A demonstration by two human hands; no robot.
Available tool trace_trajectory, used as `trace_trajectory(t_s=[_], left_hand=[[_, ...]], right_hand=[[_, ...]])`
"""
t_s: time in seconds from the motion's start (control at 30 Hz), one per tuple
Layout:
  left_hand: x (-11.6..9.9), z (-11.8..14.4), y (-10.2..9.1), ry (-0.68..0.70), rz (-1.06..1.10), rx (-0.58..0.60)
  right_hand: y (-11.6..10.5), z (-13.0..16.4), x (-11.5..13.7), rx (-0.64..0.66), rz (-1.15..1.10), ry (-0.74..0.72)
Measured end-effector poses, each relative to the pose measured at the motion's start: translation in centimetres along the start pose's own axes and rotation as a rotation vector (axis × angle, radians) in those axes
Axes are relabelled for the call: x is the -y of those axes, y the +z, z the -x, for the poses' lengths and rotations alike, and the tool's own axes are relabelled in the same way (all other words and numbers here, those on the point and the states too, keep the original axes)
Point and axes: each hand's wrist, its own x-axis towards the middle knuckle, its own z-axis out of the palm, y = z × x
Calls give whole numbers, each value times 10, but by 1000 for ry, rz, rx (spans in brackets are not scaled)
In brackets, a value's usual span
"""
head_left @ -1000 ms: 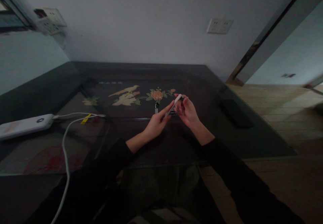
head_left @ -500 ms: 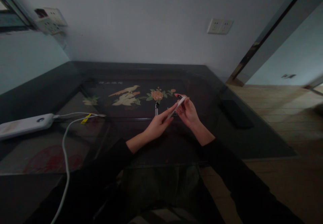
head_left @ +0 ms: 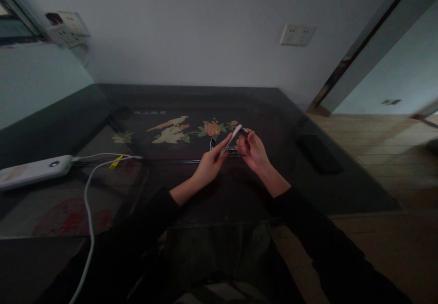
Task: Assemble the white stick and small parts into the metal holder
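Dim room, dark glass-topped bench (head_left: 102,190) with bird-and-flower inlay. At left, white power bank (head_left: 34,171) and trailing white cable (head_left: 89,203). At centre, left hand (head_left: 209,167) pinching a slim white pen-like piece (head_left: 232,138), tilted, above the bench; right hand (head_left: 252,151) closed around a small dark part (head_left: 243,132). Likely light, stiff, best gripped mid-length. Exact identity lost in gloom; small metal item (head_left: 212,143) behind half hidden.

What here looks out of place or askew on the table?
Nothing looks spilled or damaged. The white cable from the power bank trails off the table's near edge. Both hands, left and right, hold a small white stick-like object.
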Motion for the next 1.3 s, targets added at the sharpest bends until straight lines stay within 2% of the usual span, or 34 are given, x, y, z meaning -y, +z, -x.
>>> trace_trajectory(t_s=[0.27,0.53,0.7,1.07,1.3], left_hand=[[-4,6,4,-5,-56,27],[-5,7,9,122,33,86],[-5,5,8,108,100,101],[0,-2,1,27,113,-33],[-2,5,6,2,53,16]], right_hand=[[-1,0,-1,-36,17,9],[-3,0,-1,-56,-38,30],[-3,0,-2,-48,-34,34],[2,0,1,18,-49,5],[0,0,-1,-14,-9,1]])
